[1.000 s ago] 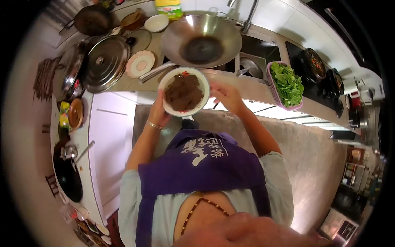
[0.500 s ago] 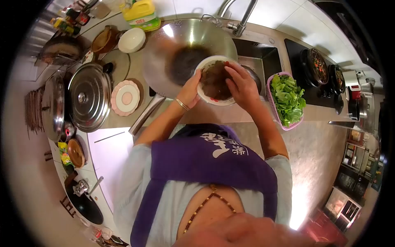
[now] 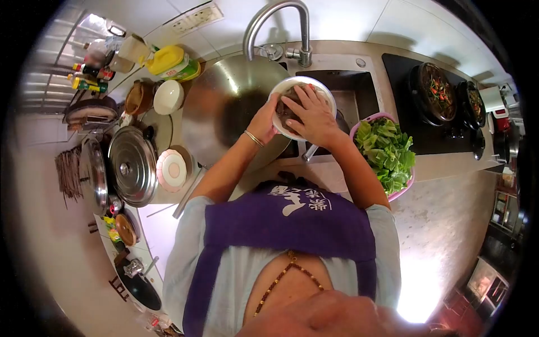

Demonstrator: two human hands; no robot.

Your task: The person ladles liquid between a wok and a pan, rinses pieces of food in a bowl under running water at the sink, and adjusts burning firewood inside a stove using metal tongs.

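Observation:
A white bowl [image 3: 332, 99] with dark, wet-looking contents is held up in front of the sink area, partly over the edge of a large metal wok [image 3: 210, 106]. My left hand [image 3: 263, 122] grips its left rim. Across the bowl's mouth lies my right hand [image 3: 315, 117], palm down with the fingers spread over the contents. That hand hides much of what is inside, and I cannot tell what the contents are. A small red patch shows near the far rim.
Behind the bowl are a sink basin [image 3: 359, 90] and a tap [image 3: 306, 33]. A pink basket [image 3: 409, 188] of leafy greens [image 3: 384, 154] stands to the right, before a black hob [image 3: 401, 84] with pans. Lids, a white bowl [image 3: 168, 98] and a pink-rimmed plate [image 3: 172, 170] crowd the left.
My right hand has gone from curled at the bowl's right side to spread flat over its contents. The bowl appears slightly farther right and up in view, as the camera has shifted.

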